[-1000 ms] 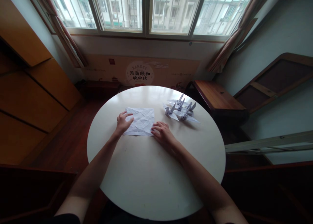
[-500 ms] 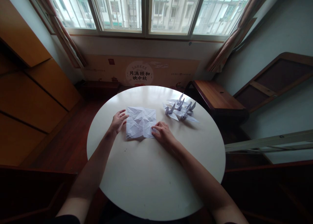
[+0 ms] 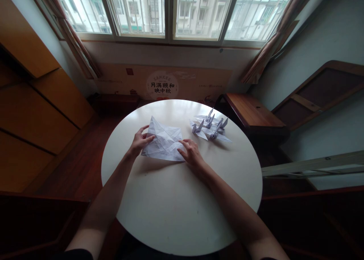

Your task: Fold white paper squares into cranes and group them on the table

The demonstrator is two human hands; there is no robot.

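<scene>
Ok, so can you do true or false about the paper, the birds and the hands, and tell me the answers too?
1. The left hand has its thumb on the creased paper. True.
2. The right hand is holding a bird. False: the right hand is at the right edge of the creased paper.
3. The paper birds are to the right of the creased paper. True.
4. The table is square. False: the white table is round.
5. There is more than one bird. True.
6. The birds are red. False: they are whitish.
</scene>
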